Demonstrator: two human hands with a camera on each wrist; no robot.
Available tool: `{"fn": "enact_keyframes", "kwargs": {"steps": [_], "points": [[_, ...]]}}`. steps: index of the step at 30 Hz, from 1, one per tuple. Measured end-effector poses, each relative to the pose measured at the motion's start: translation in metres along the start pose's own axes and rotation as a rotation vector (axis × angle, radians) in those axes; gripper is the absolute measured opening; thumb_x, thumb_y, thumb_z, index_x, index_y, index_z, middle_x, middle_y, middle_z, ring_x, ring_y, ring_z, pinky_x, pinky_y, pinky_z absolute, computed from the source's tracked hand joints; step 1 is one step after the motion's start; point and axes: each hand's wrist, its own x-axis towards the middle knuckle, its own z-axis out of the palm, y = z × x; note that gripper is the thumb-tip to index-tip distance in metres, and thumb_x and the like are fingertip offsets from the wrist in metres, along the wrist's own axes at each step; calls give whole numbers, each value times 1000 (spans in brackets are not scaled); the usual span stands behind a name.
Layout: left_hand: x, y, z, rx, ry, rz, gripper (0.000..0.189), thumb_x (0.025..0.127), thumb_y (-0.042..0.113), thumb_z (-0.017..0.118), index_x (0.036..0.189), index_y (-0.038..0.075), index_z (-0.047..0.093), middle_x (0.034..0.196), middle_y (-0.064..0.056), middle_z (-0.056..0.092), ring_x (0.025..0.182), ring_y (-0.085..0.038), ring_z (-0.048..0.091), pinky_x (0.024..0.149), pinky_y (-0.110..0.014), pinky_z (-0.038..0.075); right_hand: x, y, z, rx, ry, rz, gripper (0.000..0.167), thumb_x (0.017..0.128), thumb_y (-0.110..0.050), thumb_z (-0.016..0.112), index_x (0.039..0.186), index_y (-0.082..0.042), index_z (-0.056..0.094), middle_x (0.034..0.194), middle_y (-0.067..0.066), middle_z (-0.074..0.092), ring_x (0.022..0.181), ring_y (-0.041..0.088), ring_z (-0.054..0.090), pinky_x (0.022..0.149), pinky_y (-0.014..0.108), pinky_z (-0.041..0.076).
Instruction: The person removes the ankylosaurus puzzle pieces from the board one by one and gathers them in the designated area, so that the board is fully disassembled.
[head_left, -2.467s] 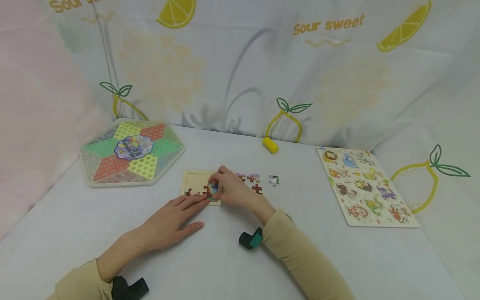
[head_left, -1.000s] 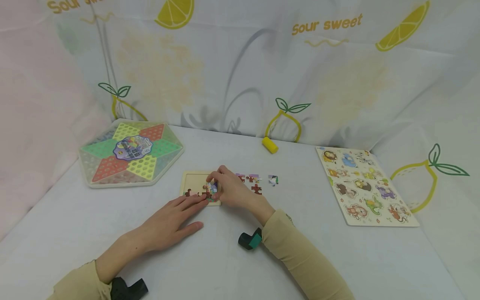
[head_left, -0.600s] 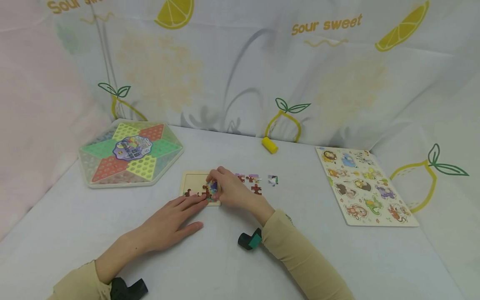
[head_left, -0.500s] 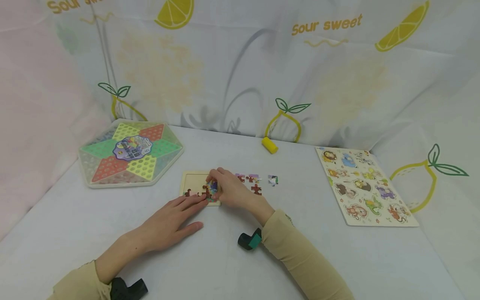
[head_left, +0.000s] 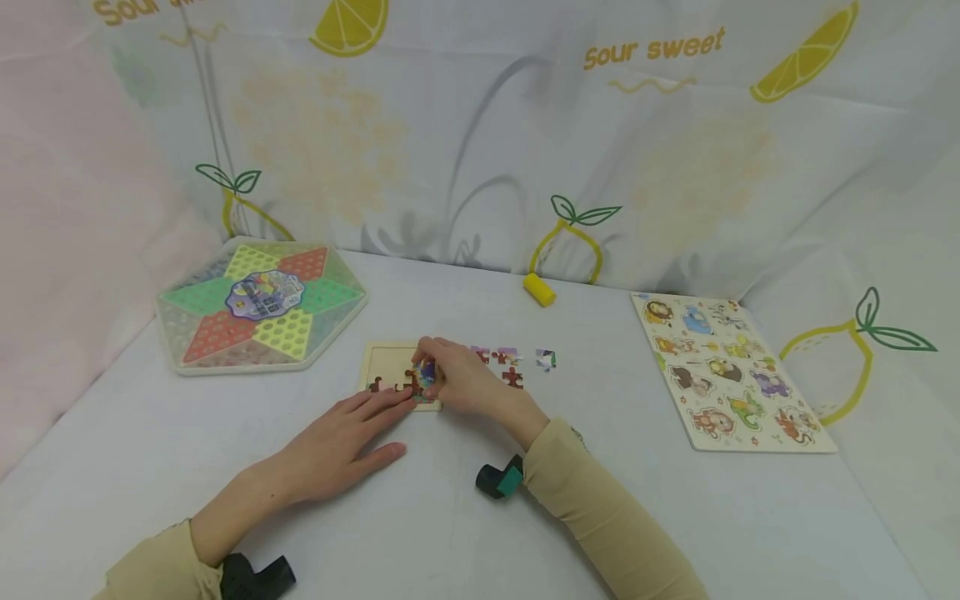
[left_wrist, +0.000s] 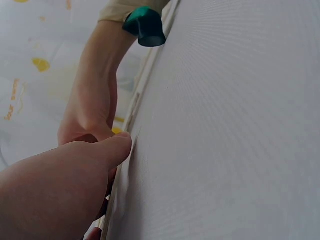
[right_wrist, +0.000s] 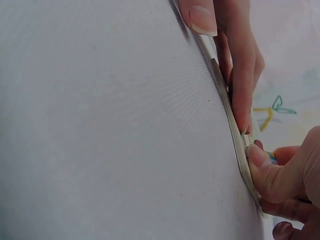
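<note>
A small wooden puzzle tray [head_left: 386,362] lies at the table's middle, with a few brown pieces along its near edge. My right hand [head_left: 457,379] pinches a colourful jigsaw piece [head_left: 426,372] over the tray's right part, thumb and fingers curled round it. My left hand [head_left: 341,442] lies flat on the table, straight fingers resting on the tray's near edge. Loose puzzle pieces [head_left: 512,365] lie just right of the tray. In the right wrist view the tray's edge [right_wrist: 235,135] shows side-on, with my right thumb [right_wrist: 270,172] against it.
A hexagonal Chinese checkers board [head_left: 258,304] sits at the far left. An animal peg puzzle board [head_left: 731,371] lies at the right. A yellow cylinder [head_left: 539,289] rests near the back curtain. The table is covered in white cloth, with lemon-print curtain behind.
My right hand has shifted the colourful piece slightly and lowered it onto the tray. The left hand has stayed put on the tray's edge.
</note>
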Motion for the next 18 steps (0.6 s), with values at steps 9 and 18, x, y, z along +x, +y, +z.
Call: {"fn": "enact_keyframes", "kwargs": {"steps": [9, 18], "points": [[0, 0, -1, -4, -1, -1, 61, 100, 53, 52, 153, 23, 44, 155, 1, 43, 145, -36, 36, 115, -58, 32, 2, 0, 0, 18, 4, -7, 37, 83, 3, 77, 112, -11, 60, 112, 6, 68, 79, 15, 55, 73, 25, 47], [0, 1, -1, 4, -2, 3, 61, 101, 53, 52, 153, 22, 44, 156, 0, 43, 145, -36, 36, 115, -58, 32, 2, -1, -1, 16, -10, 20, 37, 84, 0, 78, 114, -12, 60, 114, 5, 68, 81, 14, 56, 75, 25, 48]]}}
